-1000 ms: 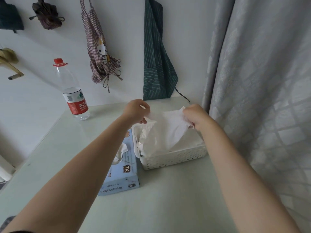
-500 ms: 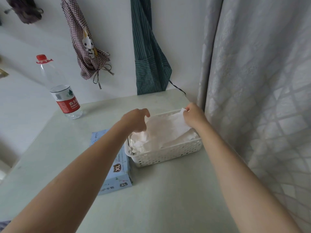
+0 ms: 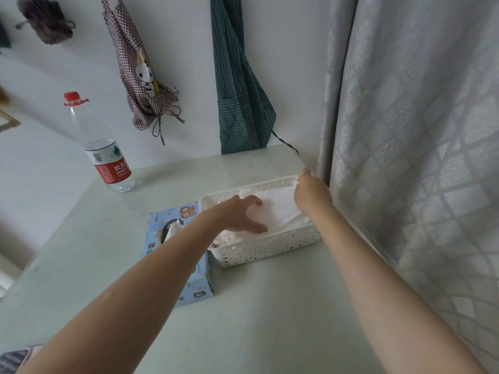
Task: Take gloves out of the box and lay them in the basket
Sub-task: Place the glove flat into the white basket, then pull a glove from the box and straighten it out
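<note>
A white perforated basket [image 3: 270,249] stands on the pale green table, with several thin white gloves piled in it. The top glove [image 3: 278,211] lies spread flat across the pile. My left hand [image 3: 240,214] is over its near left part with fingers spread, touching it. At the basket's far right corner, my right hand [image 3: 310,195] pinches the glove's edge. The light blue glove box [image 3: 189,290], marked XL, lies just left of the basket, partly under my left forearm. Another white glove [image 3: 172,230] pokes out of its top opening.
A water bottle [image 3: 108,157] with a red cap and label stands at the back left of the table [image 3: 270,319]. A checked apron [image 3: 140,76] and a green striped apron [image 3: 240,98] hang on the wall behind. A grey curtain [image 3: 418,157] runs along the right edge.
Both hands have lowered the glove from above the basket down onto the pile. My left hand has let go and spread its fingers over it. The right hand moved to the far right corner.
</note>
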Motion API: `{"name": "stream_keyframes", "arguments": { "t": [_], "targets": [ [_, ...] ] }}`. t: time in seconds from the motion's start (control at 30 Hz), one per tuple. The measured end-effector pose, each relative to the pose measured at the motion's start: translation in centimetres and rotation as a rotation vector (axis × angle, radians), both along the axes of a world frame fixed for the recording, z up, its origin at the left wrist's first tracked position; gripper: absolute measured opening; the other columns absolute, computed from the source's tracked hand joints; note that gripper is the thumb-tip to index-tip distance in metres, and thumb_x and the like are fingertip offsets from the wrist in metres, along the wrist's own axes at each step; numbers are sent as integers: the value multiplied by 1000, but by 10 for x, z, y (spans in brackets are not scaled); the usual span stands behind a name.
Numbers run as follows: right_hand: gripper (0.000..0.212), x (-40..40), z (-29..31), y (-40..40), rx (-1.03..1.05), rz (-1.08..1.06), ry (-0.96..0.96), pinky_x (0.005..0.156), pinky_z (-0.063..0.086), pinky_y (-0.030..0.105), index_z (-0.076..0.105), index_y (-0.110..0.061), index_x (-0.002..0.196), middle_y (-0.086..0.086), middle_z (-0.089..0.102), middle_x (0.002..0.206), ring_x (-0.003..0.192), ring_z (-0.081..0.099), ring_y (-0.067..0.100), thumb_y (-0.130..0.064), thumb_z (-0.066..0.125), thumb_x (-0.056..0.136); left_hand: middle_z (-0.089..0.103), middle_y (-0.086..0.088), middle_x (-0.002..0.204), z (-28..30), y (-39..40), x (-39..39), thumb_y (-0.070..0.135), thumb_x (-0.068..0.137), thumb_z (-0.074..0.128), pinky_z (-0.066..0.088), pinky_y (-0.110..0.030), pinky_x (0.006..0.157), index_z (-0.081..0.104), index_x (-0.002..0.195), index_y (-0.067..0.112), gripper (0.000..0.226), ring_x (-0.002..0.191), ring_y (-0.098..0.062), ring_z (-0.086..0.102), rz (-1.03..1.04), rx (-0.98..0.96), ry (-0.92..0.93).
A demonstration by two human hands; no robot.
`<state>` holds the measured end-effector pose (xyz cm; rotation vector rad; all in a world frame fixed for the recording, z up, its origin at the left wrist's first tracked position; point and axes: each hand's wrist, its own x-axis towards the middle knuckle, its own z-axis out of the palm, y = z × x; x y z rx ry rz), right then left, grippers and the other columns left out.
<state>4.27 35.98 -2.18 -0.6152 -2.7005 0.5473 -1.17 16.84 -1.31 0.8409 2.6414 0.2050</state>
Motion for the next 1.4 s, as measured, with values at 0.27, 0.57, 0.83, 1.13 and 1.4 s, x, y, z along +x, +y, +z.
{"name": "stream_keyframes", "arguments": {
  "t": [0.27, 0.57, 0.83, 1.13, 1.4],
  "targets": [
    [42, 7, -1, -14, 332, 36, -100, 76, 46, 34, 39, -5, 126, 18, 49, 122, 107, 55, 31, 4, 53, 88, 52, 2, 131, 25, -16, 1, 44, 84, 73, 48, -33, 98, 29, 149, 43, 79, 113, -23, 57, -19, -23, -195],
    [13, -10, 36, -107, 84, 320, 94, 66, 44, 33, 57, -12, 100, 4, 54, 102, 87, 56, 23, -6, 50, 91, 72, -4, 90, 57, -101, -1, 7, 89, 61, 56, -28, 62, 70, 103, 21, 22, 69, -15, 69, 273, 443, 81],
    [19, -17, 24, -207, 139, 602, -141, 96, 35, 40, 66, -24, 109, 0, 54, 112, 117, 43, 24, -26, 61, 91, 69, -2, 93, 22, -169, 7, 19, 85, 64, 52, -24, 61, 72, 100, 19, 17, 76, -19, 69, 413, 400, 77],
    [15, -21, 21, -215, -55, 458, -109, 80, 49, 33, 70, -13, 79, -2, 66, 90, 96, 58, 22, -15, 58, 86, 56, 9, 88, 3, -183, 14, 37, 80, 74, 46, -25, 67, 63, 97, 23, 25, 77, -10, 58, 419, 481, 76],
    [22, -11, 64, -206, -667, 474, 125, 69, 47, 25, 69, -3, 92, 1, 66, 80, 75, 60, 14, -23, 62, 86, 71, 2, 82, 42, -196, 22, 26, 89, 66, 45, -23, 68, 74, 81, 20, 12, 74, -13, 61, 502, 1067, -44]
  ]
}}
